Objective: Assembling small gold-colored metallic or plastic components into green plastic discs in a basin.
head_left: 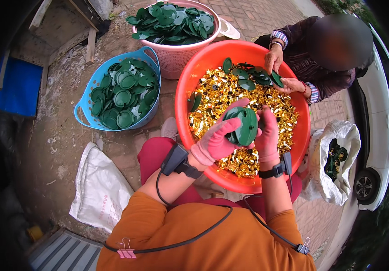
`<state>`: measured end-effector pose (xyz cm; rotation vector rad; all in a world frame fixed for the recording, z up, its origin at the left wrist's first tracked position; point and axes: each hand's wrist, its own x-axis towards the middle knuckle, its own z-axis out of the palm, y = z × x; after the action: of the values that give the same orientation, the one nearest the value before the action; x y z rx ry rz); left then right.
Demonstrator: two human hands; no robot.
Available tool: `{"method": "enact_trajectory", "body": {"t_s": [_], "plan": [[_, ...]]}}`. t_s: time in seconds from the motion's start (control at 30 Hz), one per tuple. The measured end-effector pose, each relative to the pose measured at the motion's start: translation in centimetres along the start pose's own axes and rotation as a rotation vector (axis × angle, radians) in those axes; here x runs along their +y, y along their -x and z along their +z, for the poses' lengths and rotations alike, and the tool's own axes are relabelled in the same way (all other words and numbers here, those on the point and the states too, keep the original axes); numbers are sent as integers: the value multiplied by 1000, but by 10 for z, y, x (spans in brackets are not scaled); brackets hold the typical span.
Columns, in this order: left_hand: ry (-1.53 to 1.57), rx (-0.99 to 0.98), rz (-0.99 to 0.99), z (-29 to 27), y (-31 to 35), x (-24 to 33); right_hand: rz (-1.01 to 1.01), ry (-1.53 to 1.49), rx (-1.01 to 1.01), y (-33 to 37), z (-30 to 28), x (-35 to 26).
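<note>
Both my hands wear pink gloves and are over a large red tub. My left hand is wrapped round a stack of round green plastic discs, thumb on the near side. Right beside the stack, my right hand has its fingers curled in; anything between them is hidden from me. Below lie many small shiny gold pieces with dark bits among them. More loose green discs rest on the gold pieces at the tub's far side.
Across the tub a co-worker's hands hold a green disc. A blue basket and a pink basket of green discs stand left and beyond. White sacks lie left and right; a white car is far right.
</note>
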<state>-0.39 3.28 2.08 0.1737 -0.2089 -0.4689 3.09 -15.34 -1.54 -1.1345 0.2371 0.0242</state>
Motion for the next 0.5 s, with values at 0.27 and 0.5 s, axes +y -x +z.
{"method": "enact_trajectory", "body": {"t_s": [0.27,0.5], "plan": [[65,-65,281,-5,-8,77,88,-1,-92,-21,74,18],[-93,-61,303,-4,-4,91,-705,1443,-775,33,66,32]]}}
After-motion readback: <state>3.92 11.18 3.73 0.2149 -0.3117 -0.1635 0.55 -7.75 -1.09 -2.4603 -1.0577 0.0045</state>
